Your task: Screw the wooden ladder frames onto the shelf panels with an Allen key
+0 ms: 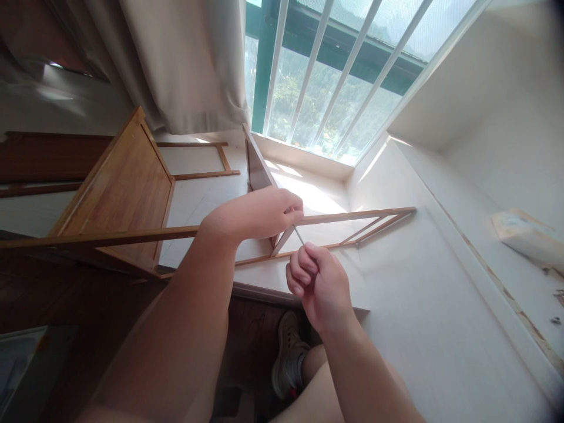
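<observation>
My right hand (319, 282) is closed round a screwdriver. Its thin metal shaft (299, 235) points up and away toward the wooden frame, and its handle is hidden in my fist. At the shaft's far end my left hand (284, 208) bends over the long wooden rail (348, 217), thumb and fingers pinched together. Whatever those fingertips hold is too small and covered to make out. An upright divider panel (259, 161) meets the rail under my left hand. A wider brown wooden panel (121, 200) stands in the same frame on the left.
The frame rests on a white ledge (198, 205) below a barred window (326, 76). A beige curtain (189, 64) hangs behind it. More wooden parts (53, 157) lie at far left. The white wall (432, 282) closes the right side. A shoe (286, 352) is on the dark floor.
</observation>
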The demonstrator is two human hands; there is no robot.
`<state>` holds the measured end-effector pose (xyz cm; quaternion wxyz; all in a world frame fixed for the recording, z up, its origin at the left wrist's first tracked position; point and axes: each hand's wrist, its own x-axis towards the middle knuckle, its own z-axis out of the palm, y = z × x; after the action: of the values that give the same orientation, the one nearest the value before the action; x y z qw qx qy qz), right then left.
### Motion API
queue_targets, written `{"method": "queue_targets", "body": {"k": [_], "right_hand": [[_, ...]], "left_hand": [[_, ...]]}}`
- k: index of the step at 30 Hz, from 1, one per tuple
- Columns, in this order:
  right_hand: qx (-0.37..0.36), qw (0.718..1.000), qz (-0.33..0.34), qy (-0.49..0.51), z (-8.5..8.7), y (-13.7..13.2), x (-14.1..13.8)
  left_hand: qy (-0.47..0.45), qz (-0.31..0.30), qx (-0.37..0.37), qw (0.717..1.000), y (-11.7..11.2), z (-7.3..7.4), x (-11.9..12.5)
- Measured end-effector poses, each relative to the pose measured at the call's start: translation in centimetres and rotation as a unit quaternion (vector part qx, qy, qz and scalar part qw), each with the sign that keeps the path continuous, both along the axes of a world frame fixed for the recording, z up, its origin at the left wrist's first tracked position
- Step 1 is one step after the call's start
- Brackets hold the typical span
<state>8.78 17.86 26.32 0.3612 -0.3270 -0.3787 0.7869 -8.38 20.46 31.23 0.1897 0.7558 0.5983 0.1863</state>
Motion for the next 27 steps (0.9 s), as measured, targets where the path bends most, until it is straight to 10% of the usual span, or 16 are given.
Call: {"method": "queue_targets", "body": {"k": [10, 27], "right_hand": [[0.112, 0.99, -0.038, -0.072, -0.4, -0.4, 0.4], [0.353, 0.878, -0.032, -0.322, -1.9, 0.7, 1.3]], "left_hand": [[0.002, 0.004, -0.008, 1.0, 0.0, 0.0, 0.0], [0.006, -0.003, -0.002, 1.0, 0.0, 0.1, 0.0]]}}
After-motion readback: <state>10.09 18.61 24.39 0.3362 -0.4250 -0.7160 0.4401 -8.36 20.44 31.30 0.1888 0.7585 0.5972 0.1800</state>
